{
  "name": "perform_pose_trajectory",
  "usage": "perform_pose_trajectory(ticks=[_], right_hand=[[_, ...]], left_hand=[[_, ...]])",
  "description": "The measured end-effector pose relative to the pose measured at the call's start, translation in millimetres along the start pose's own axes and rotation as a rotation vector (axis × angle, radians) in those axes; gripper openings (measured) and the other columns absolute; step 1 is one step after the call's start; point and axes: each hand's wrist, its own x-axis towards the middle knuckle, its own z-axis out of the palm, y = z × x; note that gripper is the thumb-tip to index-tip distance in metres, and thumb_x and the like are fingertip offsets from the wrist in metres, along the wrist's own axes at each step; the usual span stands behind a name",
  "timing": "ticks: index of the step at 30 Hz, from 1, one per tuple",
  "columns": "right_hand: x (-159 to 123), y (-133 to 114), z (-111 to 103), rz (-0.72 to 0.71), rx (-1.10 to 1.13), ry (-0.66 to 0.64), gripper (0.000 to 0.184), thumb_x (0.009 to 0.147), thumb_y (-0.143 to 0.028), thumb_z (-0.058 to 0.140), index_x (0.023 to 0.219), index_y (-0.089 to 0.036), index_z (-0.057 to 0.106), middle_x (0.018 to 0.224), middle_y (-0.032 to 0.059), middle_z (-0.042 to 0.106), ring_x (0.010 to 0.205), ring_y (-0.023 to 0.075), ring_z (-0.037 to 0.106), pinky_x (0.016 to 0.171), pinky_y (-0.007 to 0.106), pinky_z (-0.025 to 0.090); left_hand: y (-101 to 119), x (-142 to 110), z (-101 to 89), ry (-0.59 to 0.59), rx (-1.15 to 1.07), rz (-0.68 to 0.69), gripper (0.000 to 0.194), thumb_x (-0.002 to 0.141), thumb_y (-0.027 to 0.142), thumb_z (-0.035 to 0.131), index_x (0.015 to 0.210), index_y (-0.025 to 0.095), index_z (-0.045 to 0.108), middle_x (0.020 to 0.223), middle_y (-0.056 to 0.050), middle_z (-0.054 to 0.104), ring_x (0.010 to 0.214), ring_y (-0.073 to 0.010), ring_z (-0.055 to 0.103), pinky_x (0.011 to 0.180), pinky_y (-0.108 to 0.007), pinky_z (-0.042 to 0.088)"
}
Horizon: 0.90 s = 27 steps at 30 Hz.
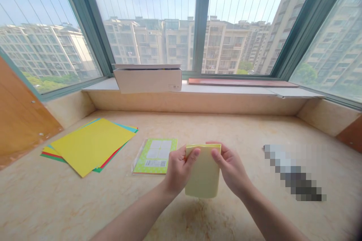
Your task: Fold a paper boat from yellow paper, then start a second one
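Note:
A pale yellow sheet of folded paper (203,175) is held upright just above the marble counter (56,203), near its front middle. My left hand (179,167) pinches the sheet's upper left corner with thumb and fingers. My right hand (229,167) pinches the upper right corner the same way. The top edge of the paper is folded over. Both hands are closed on the paper.
A fanned stack of coloured sheets (90,145), yellow on top, lies to the left. A green paper packet (155,155) lies beside my left hand. A blurred-out object (294,173) lies at the right. A white box (148,78) and a reddish board (243,82) rest on the windowsill.

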Motion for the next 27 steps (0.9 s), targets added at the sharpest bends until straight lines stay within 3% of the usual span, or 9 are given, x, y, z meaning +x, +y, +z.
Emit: perform_pose_trajectory(ticks=[5, 12, 16, 19, 23, 27], right_hand=[[-4.7, 1.5, 2.8, -0.002, 0.038, 0.021, 0.037, 0.091, -0.055, 0.066, 0.102, -0.019, 0.07, 0.089, 0.0071, 0.076, 0.073, 0.0205, 0.07, 0.064, 0.03, 0.055], [-7.6, 3.2, 1.7, -0.03, -0.007, 0.027, 0.039, 0.091, -0.057, 0.064, 0.096, -0.019, 0.074, 0.085, 0.0072, 0.076, 0.073, 0.02, 0.07, 0.063, 0.029, 0.054], [-6.7, -1.2, -5.0, -0.077, 0.025, -0.079, 0.039, 0.094, -0.057, 0.06, 0.115, -0.025, 0.07, 0.106, 0.0089, 0.076, 0.093, 0.0241, 0.072, 0.075, 0.034, 0.058], [-4.5, -5.0, -15.1, -0.236, -0.135, -0.003, 0.032, 0.094, -0.046, 0.066, 0.121, -0.029, 0.064, 0.119, 0.007, 0.072, 0.106, 0.0231, 0.069, 0.086, 0.036, 0.056], [-2.2, -6.0, -27.5, -0.379, -0.432, 0.045, 0.011, 0.091, -0.035, 0.072, 0.099, -0.027, 0.071, 0.095, 0.0022, 0.075, 0.087, 0.0179, 0.07, 0.08, 0.03, 0.055], [-3.1, -8.5, -30.2, -0.351, -0.453, 0.037, 0.012, 0.089, -0.036, 0.073, 0.09, -0.024, 0.07, 0.085, 0.0015, 0.073, 0.078, 0.0168, 0.069, 0.073, 0.028, 0.055]], left_hand=[[-2.6, -4.3, 3.7, 0.004, -0.015, 0.037, 0.047, 0.097, 0.054, 0.051, 0.078, 0.014, 0.065, 0.065, -0.002, 0.059, 0.056, -0.0125, 0.05, 0.049, -0.022, 0.037], [-8.7, -5.2, 4.0, 0.029, -0.001, 0.115, 0.053, 0.097, 0.054, 0.051, 0.062, 0.014, 0.054, 0.056, 0.001, 0.047, 0.051, -0.0089, 0.04, 0.047, -0.021, 0.03], [-10.0, -3.2, -0.2, 0.021, -0.023, 0.099, 0.054, 0.098, 0.056, 0.048, 0.063, 0.015, 0.052, 0.057, 0.001, 0.047, 0.052, -0.0092, 0.04, 0.048, -0.022, 0.03], [-11.5, 2.7, -8.3, -0.007, -0.026, 0.072, 0.055, 0.096, 0.058, 0.05, 0.062, 0.015, 0.049, 0.056, 0.002, 0.044, 0.052, -0.009, 0.039, 0.048, -0.022, 0.029], [-11.6, 12.4, -21.0, -0.1, -0.033, 0.043, 0.055, 0.094, 0.059, 0.054, 0.062, 0.014, 0.051, 0.056, 0.002, 0.043, 0.05, -0.0084, 0.039, 0.047, -0.021, 0.028], [-7.2, 16.8, -27.2, -0.153, -0.04, 0.03, 0.055, 0.093, 0.058, 0.056, 0.061, 0.013, 0.052, 0.055, 0.002, 0.043, 0.05, -0.0078, 0.039, 0.046, -0.02, 0.028]])
